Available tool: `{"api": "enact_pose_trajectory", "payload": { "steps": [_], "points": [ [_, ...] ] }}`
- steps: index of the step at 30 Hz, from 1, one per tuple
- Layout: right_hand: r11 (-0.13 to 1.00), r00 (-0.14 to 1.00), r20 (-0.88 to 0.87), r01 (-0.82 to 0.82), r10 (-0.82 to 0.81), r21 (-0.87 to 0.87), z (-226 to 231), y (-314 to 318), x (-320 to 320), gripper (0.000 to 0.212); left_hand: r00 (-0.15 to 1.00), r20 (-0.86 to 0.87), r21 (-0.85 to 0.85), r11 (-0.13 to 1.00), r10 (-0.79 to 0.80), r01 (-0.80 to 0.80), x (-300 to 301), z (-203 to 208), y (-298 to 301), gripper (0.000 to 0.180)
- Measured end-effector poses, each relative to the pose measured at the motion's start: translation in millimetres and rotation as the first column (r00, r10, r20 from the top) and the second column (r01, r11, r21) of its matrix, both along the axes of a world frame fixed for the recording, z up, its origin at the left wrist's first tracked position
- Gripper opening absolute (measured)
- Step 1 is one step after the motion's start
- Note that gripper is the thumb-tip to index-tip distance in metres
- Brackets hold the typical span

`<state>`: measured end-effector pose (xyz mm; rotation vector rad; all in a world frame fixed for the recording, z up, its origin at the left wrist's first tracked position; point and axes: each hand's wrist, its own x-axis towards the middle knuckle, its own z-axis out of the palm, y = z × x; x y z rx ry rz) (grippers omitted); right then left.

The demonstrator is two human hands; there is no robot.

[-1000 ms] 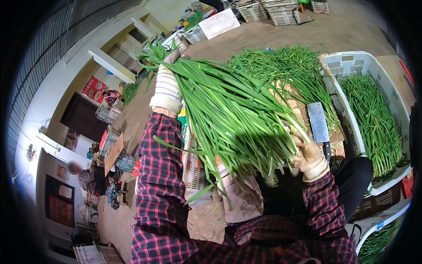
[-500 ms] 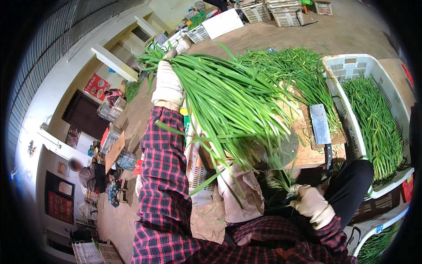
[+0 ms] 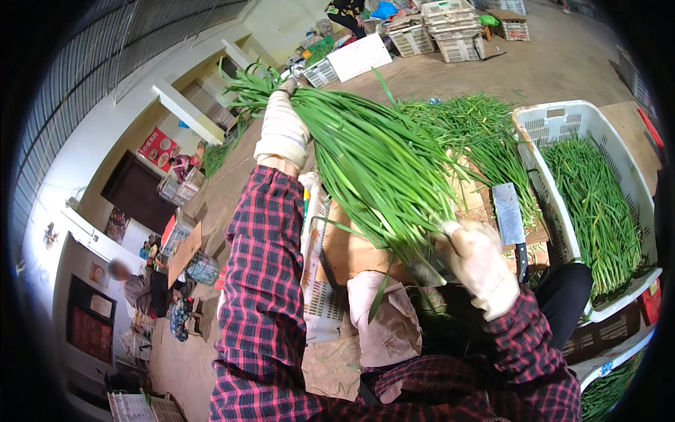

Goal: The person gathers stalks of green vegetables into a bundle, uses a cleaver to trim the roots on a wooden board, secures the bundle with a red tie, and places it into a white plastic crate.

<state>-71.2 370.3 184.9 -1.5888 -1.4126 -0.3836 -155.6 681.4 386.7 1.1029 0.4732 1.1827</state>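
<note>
My gloved left hand [image 3: 283,126] is stretched out to the far left, closed round the leafy end of a large bunch of garlic chives [image 3: 373,162]. Pale stem ends fan toward the right, above a wooden board [image 3: 358,243]. At those ends is my gloved right hand [image 3: 481,264], slightly blurred, its curled fingers pinching some stems. To its right lies a cleaver [image 3: 508,204] with a black handle, flat on the board. More loose chives [image 3: 464,116] are heaped behind the bunch.
A white plastic crate [image 3: 520,130] holding chives stands at the right, with another crate [image 3: 598,366] below it. A pinkish-beige cloth [image 3: 383,320] covers my left knee. Stacked crates [image 3: 450,28] and a white board [image 3: 360,56] stand farther back. Other people are in the background.
My right hand has risen from beside my lap to the stem ends, and the loose scraps it held there are gone from it. The bunch has shifted slightly right and down in view.
</note>
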Motion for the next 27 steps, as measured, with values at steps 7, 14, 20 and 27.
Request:
{"api": "enact_pose_trajectory", "payload": {
  "steps": [7, 14, 20, 27],
  "points": [
    [0.45, 0.937, -0.349, -0.317, 0.012, -0.835, -47.0, -73.1, -7.2, 0.092, 0.661, -0.565, 0.727, 0.677, 0.495, 0.114, -6.0, -11.8, 104.0, 0.015],
    [0.875, 0.308, -0.849, -0.375, 0.428, 0.305, -13.3, 47.4, -2.2, 0.035, 0.995, -0.07, 0.038, 0.997, 0.066, -0.063, 45.3, -1.2, 2.1, 0.021],
    [0.801, -0.055, -0.89, -0.412, 0.453, 0.434, -2.5, 13.4, 54.3, 0.024, 0.965, -0.261, 0.513, 0.843, -0.024, 0.16, 47.4, 4.6, -34.4, 0.026],
    [0.784, -0.021, -0.944, -0.552, 0.329, 0.285, -47.8, -76.5, 34.9, 0.031, 0.937, -0.283, 0.404, 0.911, 0.205, -0.077, 79.5, -26.1, -17.0, 0.032]
  ]
}}
